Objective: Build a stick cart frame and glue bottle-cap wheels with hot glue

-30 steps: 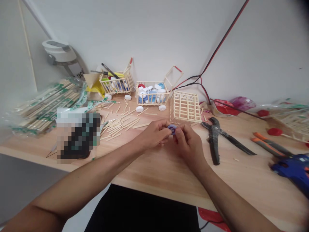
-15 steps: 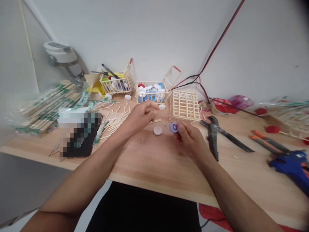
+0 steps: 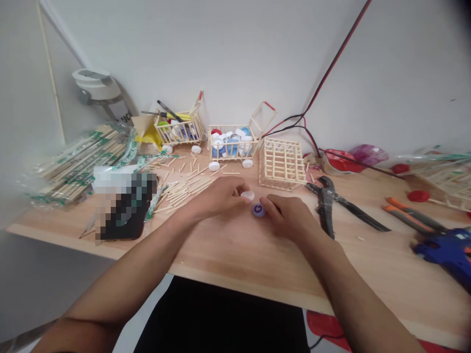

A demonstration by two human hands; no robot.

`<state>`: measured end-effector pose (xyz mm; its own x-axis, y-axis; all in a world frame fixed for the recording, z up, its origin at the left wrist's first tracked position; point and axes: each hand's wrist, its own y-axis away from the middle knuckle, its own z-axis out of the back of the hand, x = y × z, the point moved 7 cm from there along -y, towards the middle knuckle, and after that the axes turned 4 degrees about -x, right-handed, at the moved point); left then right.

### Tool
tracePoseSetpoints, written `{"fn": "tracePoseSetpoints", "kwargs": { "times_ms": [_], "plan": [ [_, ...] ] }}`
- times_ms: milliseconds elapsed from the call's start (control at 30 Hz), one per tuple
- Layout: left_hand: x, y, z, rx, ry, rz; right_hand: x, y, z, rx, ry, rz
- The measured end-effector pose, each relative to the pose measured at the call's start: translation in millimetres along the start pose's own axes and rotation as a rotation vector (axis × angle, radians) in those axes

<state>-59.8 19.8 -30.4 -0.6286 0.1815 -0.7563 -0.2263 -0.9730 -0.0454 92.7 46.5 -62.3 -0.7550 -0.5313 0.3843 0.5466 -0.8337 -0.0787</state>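
My left hand [image 3: 228, 194] has its thumb and fingers closed on a white bottle cap [image 3: 247, 196], just above the middle of the table. Close beside it, my right hand [image 3: 285, 213] pinches a pale purple bottle cap [image 3: 258, 210] with a dark mark on its face. The two caps are near each other but look apart. Behind my hands lies an upturned lattice basket [image 3: 282, 159] made of thin wooden sticks. A small stick cart [image 3: 232, 152] full of blue, white and red caps stands to its left, on white cap wheels.
Another stick cart [image 3: 180, 131] holds caps and pens at the back. Cut sticks [image 3: 180, 193] are scattered left of my hands, near a black phone-like object [image 3: 127, 215]. Black-handled pliers [image 3: 326, 206] and a blue glue gun [image 3: 443, 252] lie to the right.
My left hand has come down from near the cart and taken the white cap off the table. My right hand has moved slightly left and lower with the purple cap.
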Motion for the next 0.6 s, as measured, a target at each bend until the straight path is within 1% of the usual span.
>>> {"fn": "tracePoseSetpoints", "kwargs": {
  "times_ms": [100, 167, 233, 300, 400, 500, 600],
  "plan": [
    [1, -1, -4.2, 0.122, 0.513, 0.118, -2, 0, 5, -0.061, -0.013, -0.065],
    [1, -1, -11.1, 0.198, 0.827, 0.209, 0, 1, 14, -0.159, -0.085, -0.068],
    [1, -1, -18.0, 0.236, 1.033, 0.270, 4, 4, 25, -0.278, -0.212, -0.038],
    [2, -1, -24.3, 0.260, 1.125, 0.298, 10, 7, 32, -0.344, -0.371, 0.023],
    [3, -2, -31.3, 0.287, 1.184, 0.316, 14, 9, 33, -0.347, -0.553, 0.094],
    [3, -2, -34.7, 0.308, 1.189, 0.306, 10, 7, 27, -0.332, -0.645, 0.087],
    [1, -2, -34.1, 0.293, 1.145, 0.250, 4, 4, 20, -0.306, -0.743, 0.047]
  ]
}}
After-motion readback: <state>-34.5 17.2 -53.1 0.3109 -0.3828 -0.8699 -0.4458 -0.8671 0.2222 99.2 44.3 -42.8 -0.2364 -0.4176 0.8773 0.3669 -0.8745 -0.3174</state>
